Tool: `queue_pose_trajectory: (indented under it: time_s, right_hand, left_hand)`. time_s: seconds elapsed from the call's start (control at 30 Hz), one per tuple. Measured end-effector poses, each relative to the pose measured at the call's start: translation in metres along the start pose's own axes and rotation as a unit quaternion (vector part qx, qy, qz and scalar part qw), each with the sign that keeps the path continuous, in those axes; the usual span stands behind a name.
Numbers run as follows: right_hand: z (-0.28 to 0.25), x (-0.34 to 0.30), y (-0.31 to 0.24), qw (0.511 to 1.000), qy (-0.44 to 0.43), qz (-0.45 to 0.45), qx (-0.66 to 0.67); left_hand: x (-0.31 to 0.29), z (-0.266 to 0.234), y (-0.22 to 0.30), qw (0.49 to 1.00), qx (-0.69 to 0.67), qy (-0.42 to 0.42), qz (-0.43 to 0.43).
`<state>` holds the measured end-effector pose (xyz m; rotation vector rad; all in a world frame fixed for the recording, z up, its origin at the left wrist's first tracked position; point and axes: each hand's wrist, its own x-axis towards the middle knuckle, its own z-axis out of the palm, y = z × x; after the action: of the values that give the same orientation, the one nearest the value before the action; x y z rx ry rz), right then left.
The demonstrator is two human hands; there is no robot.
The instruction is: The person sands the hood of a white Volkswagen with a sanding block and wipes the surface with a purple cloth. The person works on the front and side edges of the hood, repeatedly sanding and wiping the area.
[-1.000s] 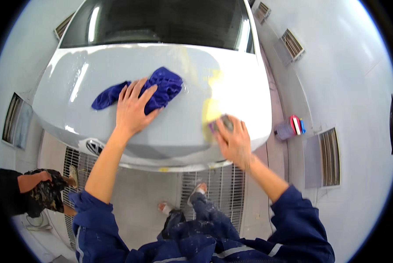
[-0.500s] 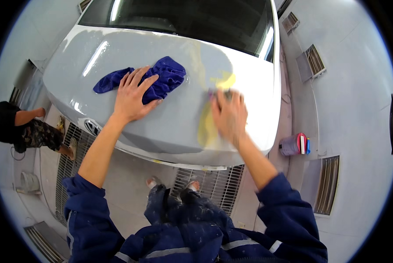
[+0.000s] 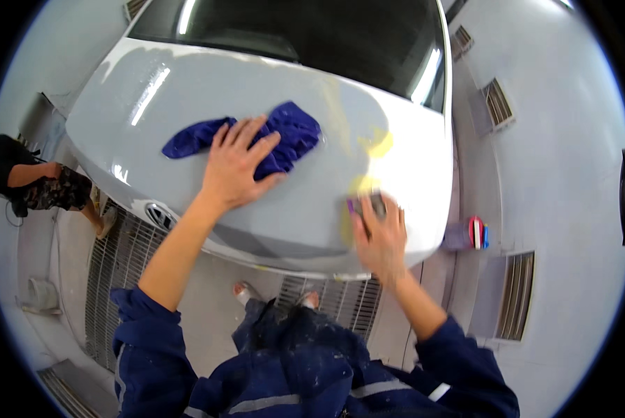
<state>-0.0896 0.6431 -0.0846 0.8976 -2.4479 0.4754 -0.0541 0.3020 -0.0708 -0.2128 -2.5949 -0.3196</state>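
A white car's broad front panel point(image 3: 156, 115) lies below me, much of it covered in grey with yellow patches point(image 3: 379, 145) on the right side. My left hand point(image 3: 239, 167) rests on a crumpled dark blue cloth point(image 3: 297, 136), fingers spread over its near part. With bent fingers, my right hand point(image 3: 382, 240) grips a small dark sanding pad with a purple edge point(image 3: 352, 206). The pad presses on a yellow patch near the panel's right front. Most of its underside is hidden by my fingers.
Past the panel stands the dark window glass point(image 3: 291, 35). On the left is another person point(image 3: 37, 181) in black top and camouflage shorts. A bucket point(image 3: 459, 235) with red rim sits by the right wall; a grey bucket point(image 3: 42, 295) is at lower left. Floor grates point(image 3: 121, 279) run alongside.
My right hand has slid the sanding pad toward the panel's near edge, over the yellow patch. My left hand stays on the cloth. The whole view has shifted slightly.
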Motion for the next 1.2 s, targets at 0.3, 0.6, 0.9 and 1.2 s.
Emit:
queue_pose_trajectory:
  time_s: [0.3, 0.6, 0.9, 1.2]
  right_hand:
    - [0.015, -0.011, -0.013, 0.995, -0.002, 0.06, 0.084]
    - [0.014, 0.025, -0.024, 0.994, -0.009, 0.092, -0.066]
    - [0.013, 0.046, -0.031, 0.99, 0.013, 0.126, -0.065]
    - [0.027, 0.071, -0.028, 0.987, 0.028, 0.14, -0.078]
  left_hand:
    - [-0.011, 0.004, -0.005, 0.999, -0.041, 0.004, 0.013]
    - [0.034, 0.04, 0.03, 0.987, -0.072, 0.033, 0.138]
    - [0.032, 0.037, 0.052, 0.987, -0.113, 0.054, 0.098]
    - [0.01, 0.011, 0.045, 0.993, -0.084, 0.076, 0.013]
